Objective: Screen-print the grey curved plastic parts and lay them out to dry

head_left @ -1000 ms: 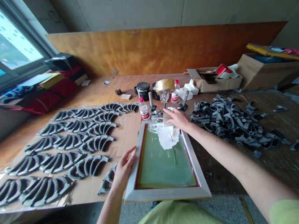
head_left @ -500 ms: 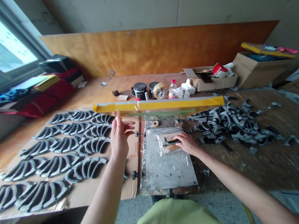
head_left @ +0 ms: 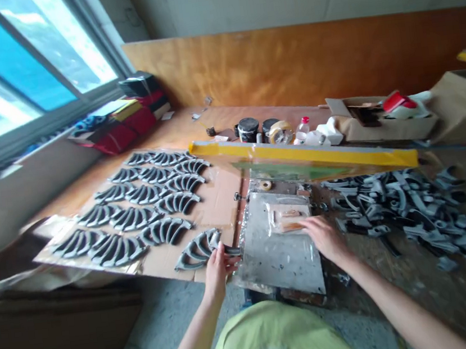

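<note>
One handle (head_left: 233, 251), one metal plate (head_left: 278, 265)
Left hand (head_left: 216, 270) grasps the handle at the cardboard's (head_left: 226, 189) edge; right hand (head_left: 326, 238) (I can't tell its grip) is beside one taped block (head_left: 284, 214) on the plate.

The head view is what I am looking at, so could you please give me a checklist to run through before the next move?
1. Left hand holds a grey part: ok, it sits in the fingers.
2. Firmness of that hold: cannot tell.
3. Right hand off the taped block on the metal plate: cannot tell; its fingers are at the block's edge.
4. Framed screen raised above the plate: ok, its yellow-taped edge faces the camera.
5. Fanned parts on the cardboard in rows: ok.
6. Parts at the right in order: not ok, they lie in a jumbled pile.
</note>
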Action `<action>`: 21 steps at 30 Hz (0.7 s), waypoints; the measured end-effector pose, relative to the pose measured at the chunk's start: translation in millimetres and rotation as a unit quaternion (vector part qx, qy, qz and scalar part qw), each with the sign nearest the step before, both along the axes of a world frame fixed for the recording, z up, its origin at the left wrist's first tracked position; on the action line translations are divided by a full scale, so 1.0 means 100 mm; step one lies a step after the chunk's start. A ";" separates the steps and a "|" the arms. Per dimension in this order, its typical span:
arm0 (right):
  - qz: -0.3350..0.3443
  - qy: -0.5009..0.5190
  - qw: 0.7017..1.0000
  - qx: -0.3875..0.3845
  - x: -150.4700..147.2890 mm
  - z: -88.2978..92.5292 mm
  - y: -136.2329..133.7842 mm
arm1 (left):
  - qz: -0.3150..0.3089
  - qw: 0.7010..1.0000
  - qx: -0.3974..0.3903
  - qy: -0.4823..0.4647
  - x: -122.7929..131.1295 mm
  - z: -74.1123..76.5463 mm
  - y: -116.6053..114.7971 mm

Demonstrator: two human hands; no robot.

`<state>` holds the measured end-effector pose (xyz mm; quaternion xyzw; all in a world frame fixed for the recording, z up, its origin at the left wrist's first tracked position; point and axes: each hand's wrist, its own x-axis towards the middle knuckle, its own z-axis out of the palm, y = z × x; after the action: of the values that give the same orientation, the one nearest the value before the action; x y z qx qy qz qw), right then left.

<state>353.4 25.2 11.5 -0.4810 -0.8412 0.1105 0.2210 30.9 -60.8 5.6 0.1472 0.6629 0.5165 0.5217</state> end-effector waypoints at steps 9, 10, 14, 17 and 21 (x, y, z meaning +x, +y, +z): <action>-0.181 -0.211 0.955 -0.100 1.75 -1.03 0.40 | 0.241 0.954 -0.141 0.112 -0.79 -0.61 -0.52; -0.181 -0.213 0.954 -0.107 1.78 -1.07 0.40 | 0.244 0.952 -0.146 0.113 -0.79 -0.66 -0.52; -0.174 -0.206 0.956 -0.119 1.79 -1.13 0.48 | 0.228 0.952 -0.166 0.119 -0.84 -0.77 -0.45; -0.171 -0.197 0.959 -0.114 1.76 -1.10 0.51 | 0.198 0.950 -0.194 0.146 -0.92 -0.77 -0.43; -0.167 -0.195 0.962 -0.096 1.69 -1.01 0.48 | 0.146 0.933 -0.249 0.216 -1.04 -0.69 -0.44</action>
<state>522.6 73.0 -89.6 -0.6461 -0.7609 0.0564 0.0205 -73.2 -104.6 -63.8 0.0216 0.8811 0.3612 0.3044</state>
